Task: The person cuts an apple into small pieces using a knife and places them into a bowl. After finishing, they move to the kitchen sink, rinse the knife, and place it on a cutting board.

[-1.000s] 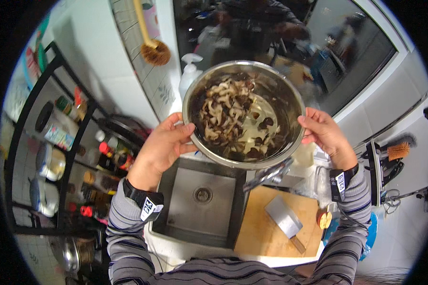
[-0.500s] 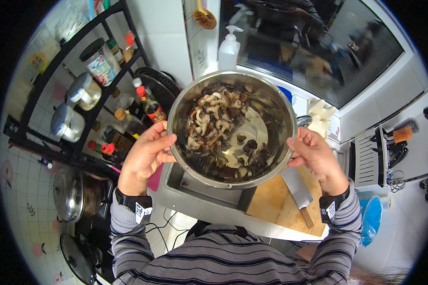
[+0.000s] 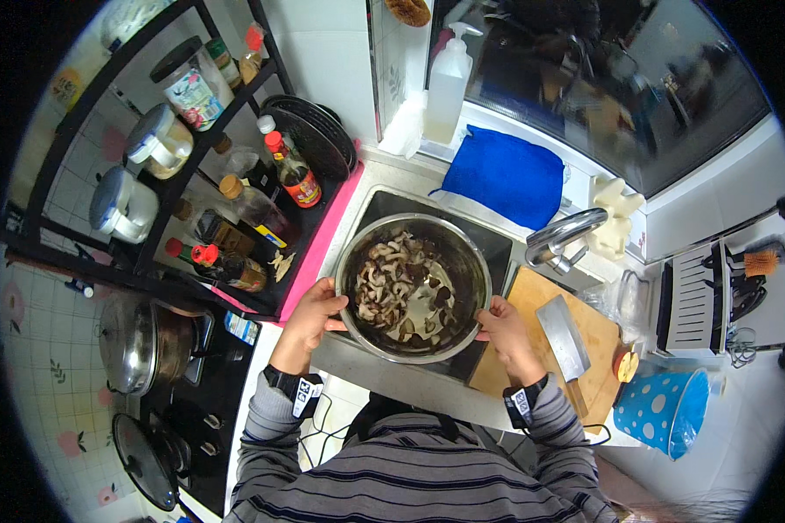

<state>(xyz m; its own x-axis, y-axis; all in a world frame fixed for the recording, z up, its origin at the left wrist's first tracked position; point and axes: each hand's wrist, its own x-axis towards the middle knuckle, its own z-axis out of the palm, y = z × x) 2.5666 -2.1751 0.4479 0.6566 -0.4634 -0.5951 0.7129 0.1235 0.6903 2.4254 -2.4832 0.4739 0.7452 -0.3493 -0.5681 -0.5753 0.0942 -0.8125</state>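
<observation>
A round stainless steel bowl is between my hands over the sink. Pale and dark sliced pieces, seemingly mushrooms, lie mostly toward the bowl's left side; a few dark pieces are spread on the right. My left hand pinches the left rim, thumb on top. The right rim is gripped by my right hand. Whether the bowl's base touches the sink is hidden. Close to my right hand, a cleaver lies on a wooden cutting board.
The faucet rises behind the board. A blue cloth and a pump bottle are by the window. Left stands a black rack with bottles and jars, beside a stove with a pot. A blue dotted bin stands right.
Both hands have lowered the bowl away from me and down over the sink. The faucet, blue cloth and more of the cutting board have come into sight.
</observation>
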